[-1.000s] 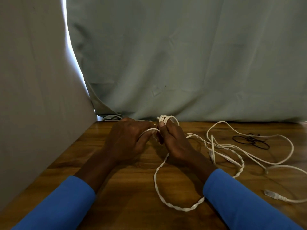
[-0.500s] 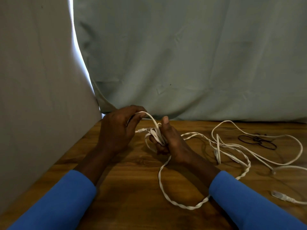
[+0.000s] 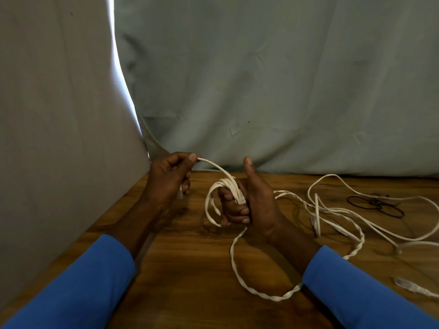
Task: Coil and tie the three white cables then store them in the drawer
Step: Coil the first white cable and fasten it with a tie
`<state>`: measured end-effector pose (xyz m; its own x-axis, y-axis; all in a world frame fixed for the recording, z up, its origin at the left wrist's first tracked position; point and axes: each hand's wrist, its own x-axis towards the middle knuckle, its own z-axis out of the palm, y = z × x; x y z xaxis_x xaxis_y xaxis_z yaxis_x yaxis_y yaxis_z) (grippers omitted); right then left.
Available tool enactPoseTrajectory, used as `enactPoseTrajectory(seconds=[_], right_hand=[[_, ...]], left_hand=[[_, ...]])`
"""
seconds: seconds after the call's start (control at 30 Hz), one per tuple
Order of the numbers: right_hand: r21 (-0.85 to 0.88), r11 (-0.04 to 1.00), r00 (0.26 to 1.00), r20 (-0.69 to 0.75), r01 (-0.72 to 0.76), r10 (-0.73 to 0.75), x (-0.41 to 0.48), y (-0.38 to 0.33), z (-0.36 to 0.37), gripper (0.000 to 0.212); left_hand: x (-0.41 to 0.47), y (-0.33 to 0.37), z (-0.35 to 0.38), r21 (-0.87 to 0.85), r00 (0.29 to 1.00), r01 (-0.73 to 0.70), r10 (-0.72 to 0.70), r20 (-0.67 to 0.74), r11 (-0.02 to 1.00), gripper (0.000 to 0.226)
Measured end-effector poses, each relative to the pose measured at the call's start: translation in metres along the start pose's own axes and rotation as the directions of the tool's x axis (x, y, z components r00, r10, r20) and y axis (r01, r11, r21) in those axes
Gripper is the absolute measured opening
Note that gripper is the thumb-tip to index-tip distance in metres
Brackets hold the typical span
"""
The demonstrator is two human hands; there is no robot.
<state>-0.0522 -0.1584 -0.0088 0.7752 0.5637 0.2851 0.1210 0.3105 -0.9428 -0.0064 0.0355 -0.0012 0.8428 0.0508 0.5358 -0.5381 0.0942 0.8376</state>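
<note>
My right hand (image 3: pixel 255 203) grips a small coil of white cable (image 3: pixel 215 198), its fingers curled round the loops and the thumb pointing up. A strand of the same cable arcs left to my left hand (image 3: pixel 167 179), which pinches it between thumb and forefinger. The uncoiled part of the cable (image 3: pixel 261 294) trails from under my right hand in a loop on the wooden table (image 3: pixel 190 269). More loose white cable (image 3: pixel 356 217) lies tangled to the right. No drawer is in view.
Black elastic ties (image 3: pixel 375 205) lie at the table's far right. A white connector plug (image 3: pixel 411 287) rests near the right edge. A grey-green cloth (image 3: pixel 261 91) hangs behind the table, and a pale sheet (image 3: pixel 59 138) closes off the left side.
Both hands have risen off the table. My left hand has drawn the strand out to the left and up, away from the coil. The right thumb now points up.
</note>
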Motion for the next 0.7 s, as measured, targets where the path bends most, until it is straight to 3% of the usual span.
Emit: enactPoseTrajectory(seconds=[0.1,0.2,0.33,0.43,0.7], right_hand=[[0.143,0.99,1.0,-0.023,0.022,-0.019,-0.001,-0.001,-0.001,0.066],[0.285,0.953,0.991,-0.107,0.107,-0.079,0.0,-0.003,-0.002,0.059],[0.413,0.881,0.962,-0.233,0.23,-0.141,0.004,-0.007,-0.011,0.052],[0.41,0.86,0.921,-0.357,0.303,-0.155,0.004,-0.007,-0.016,0.042],[0.353,0.866,0.84,-0.527,0.355,-0.13,0.002,-0.011,-0.027,0.045]], left_hand=[[0.001,-0.015,-0.006,0.276,0.995,-0.097,0.089,0.042,0.956,0.016],[-0.005,-0.029,-0.008,0.534,0.965,-0.241,0.143,0.218,0.81,0.022],[-0.019,-0.026,0.013,0.663,0.903,-0.307,-0.012,0.43,0.682,0.028],[-0.028,-0.026,0.032,0.665,0.864,-0.382,-0.006,0.503,0.642,0.016],[-0.043,-0.013,0.053,0.617,0.817,-0.573,0.31,0.487,0.54,0.013]])
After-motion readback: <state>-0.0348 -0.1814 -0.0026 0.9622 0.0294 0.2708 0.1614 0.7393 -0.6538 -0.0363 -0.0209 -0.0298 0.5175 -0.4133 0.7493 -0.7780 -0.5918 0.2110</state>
